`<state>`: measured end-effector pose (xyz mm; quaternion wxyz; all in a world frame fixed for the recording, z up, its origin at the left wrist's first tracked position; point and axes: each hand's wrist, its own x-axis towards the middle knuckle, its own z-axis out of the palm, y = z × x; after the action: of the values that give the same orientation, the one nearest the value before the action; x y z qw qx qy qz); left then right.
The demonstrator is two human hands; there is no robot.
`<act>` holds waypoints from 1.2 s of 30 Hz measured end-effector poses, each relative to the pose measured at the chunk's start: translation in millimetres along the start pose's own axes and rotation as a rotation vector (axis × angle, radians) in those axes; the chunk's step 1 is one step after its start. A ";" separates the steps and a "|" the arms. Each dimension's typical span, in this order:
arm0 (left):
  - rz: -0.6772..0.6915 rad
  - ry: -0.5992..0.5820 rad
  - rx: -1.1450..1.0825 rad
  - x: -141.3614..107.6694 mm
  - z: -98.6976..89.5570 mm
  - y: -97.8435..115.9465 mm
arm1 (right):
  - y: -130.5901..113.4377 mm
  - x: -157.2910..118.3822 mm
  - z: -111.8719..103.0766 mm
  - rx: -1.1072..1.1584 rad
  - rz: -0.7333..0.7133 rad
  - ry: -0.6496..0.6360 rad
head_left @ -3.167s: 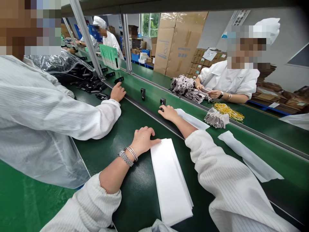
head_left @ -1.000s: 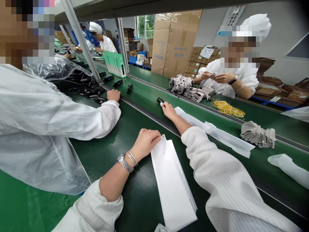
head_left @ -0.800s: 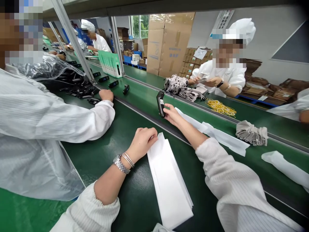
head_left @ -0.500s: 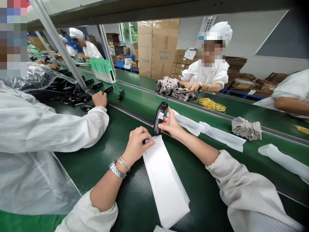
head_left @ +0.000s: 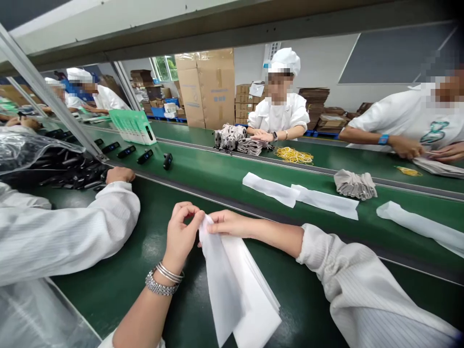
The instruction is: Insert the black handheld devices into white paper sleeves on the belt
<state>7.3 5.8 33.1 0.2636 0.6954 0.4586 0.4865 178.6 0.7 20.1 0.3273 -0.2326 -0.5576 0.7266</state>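
My left hand (head_left: 185, 231) pinches the mouth end of a thin white sleeve (head_left: 221, 285), its thumb and forefinger closed at the top edge. Close beside it, my right hand (head_left: 228, 224) has its fingers closed on the same end. The sleeve hangs down from both hands, lifted off a stack of white sleeves (head_left: 259, 295) on the green work surface. No black handheld device shows at my hands; the sleeve or my right hand may hide it.
Filled white sleeves (head_left: 270, 189) lie on the conveyor belt (head_left: 203, 181) ahead, near a bundle of grey pouches (head_left: 355, 184). Black devices (head_left: 145, 156) stand at left beside a green rack (head_left: 132, 126). A co-worker's arm (head_left: 90, 217) reaches in from the left; other people work opposite.
The top sleeve has been lifted from the stack. My right hand has come down to its mouth, and the black device it held is out of sight. The view has swung right.
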 end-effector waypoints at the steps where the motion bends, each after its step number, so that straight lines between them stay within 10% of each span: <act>1: -0.015 -0.001 -0.005 1.1 0.3 -1.9 | -4.3 0.7 0.5 0.046 -0.005 0.020; 5: -0.027 0.000 0.020 3.3 1.9 -7.6 | -38.7 1.4 -19.8 -0.110 -0.253 0.397; 11: 0.036 -0.077 0.093 1.8 3.8 -12.1 | -73.7 -6.5 -79.8 -1.129 -0.423 0.862; 21: 0.098 -0.112 0.187 4.4 1.0 -19.5 | -4.5 -3.0 -65.4 -1.263 -0.141 0.557; 36: 0.132 -0.197 0.263 5.6 -4.8 -10.7 | 6.0 -22.4 -65.7 -0.716 -0.213 0.686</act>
<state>-0.6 15.2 28.7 0.1815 0.7969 0.4435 0.3679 238.7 26.5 -4.0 0.4635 -0.4976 -0.6527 0.3341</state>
